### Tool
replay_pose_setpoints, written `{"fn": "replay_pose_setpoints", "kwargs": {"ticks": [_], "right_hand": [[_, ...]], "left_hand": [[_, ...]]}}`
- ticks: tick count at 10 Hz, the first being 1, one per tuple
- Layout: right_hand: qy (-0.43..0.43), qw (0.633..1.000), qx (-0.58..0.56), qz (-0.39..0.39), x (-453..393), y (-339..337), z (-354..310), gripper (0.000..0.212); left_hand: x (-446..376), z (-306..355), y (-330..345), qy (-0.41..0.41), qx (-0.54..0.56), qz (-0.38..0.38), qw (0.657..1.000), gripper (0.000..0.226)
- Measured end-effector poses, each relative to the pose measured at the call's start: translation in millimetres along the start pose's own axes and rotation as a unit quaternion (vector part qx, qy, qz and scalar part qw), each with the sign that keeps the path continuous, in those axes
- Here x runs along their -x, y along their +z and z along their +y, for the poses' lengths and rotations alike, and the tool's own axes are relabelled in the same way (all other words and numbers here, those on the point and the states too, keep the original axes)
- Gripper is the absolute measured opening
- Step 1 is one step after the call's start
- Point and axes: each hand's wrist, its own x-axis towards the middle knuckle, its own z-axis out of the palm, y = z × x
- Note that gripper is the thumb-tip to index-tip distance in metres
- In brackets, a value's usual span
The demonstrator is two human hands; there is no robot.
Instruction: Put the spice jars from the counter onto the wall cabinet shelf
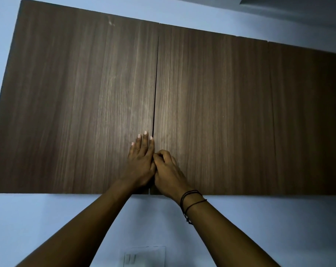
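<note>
Cabinet: dark walnut-grain wall cabinet (202, 105), both doors shut, barring the shelf.
Left hand (141, 164): flat, fingers spread on left door.
Right hand (168, 173): grip curled at the centre seam.
Spice jars: out of view.
Below: white wall socket (145, 257).

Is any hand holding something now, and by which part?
No jar is held. The left hand lies flat on the left cabinet door. The right hand curls its fingertips at the right cabinet door edge; a real grip cannot be told.

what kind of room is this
Probably a kitchen, though little of it shows. A wood-grain wall cabinet with closed doors hangs on a pale wall, a switch plate sits below, and both hands, left hand and right hand, press its centre seam.
</note>
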Motion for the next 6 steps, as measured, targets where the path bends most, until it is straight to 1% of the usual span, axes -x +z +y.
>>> {"fn": "replay_pose_setpoints", "kwargs": {"ticks": [1,2,3,4,6], "right_hand": [[0.018,0.998,0.056,0.034,1,-8,1,0.048],[0.039,0.993,0.11,0.031,1,-17,6,0.061],[0.033,0.984,0.172,0.03,2,-28,10,0.07],[0.038,0.977,0.203,0.061,1,-39,10,0.073],[0.029,0.968,0.235,0.087,6,-52,9,0.077]], "left_hand": [[-1,-2,-2,-0.003,-0.031,-0.009,0.999,0.073],[0,-4,-4,-0.005,-0.072,-0.003,0.997,0.076],[1,3,-11,0.0,-0.102,0.023,0.994,0.077],[-3,7,-19,0.002,-0.111,0.075,0.991,0.075],[-11,11,-40,0.022,-0.111,0.133,0.985,0.077]]}}
